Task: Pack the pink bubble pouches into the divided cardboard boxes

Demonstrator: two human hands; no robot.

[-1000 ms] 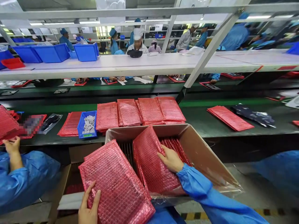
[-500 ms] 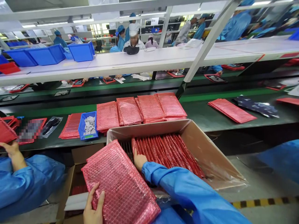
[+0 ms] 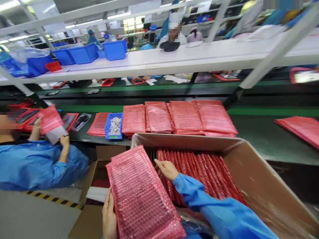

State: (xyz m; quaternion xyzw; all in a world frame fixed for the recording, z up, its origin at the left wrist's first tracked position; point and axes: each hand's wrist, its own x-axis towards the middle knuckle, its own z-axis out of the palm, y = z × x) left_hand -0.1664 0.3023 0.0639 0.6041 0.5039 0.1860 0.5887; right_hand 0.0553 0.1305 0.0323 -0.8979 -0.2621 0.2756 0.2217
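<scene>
My left hand (image 3: 109, 214) grips the left edge of a small stack of red bubble-wrap pouches (image 3: 146, 196), held tilted in front of the box. Beside that stack, my right hand (image 3: 168, 169) reaches over the cardboard box (image 3: 251, 159). Its index finger is stretched out to the left and nothing shows in its grasp; some of its fingers are hidden underneath. Below it, red bubble-wrap pouches (image 3: 199, 172) stand on edge in a row inside the box. Clear plastic lines the box.
Behind the box, stacks of red pouches (image 3: 158, 116) lie on the green bench (image 3: 256, 132), beside a blue bin (image 3: 107, 127) of small grey pieces. A co-worker in a blue sleeve (image 3: 45, 166) handles a pouch at left. An open carton (image 3: 86, 220) stands below.
My right hand has drawn back from among the standing pouches to above them. The view has swung left. The co-worker at left now holds a pouch and a white item.
</scene>
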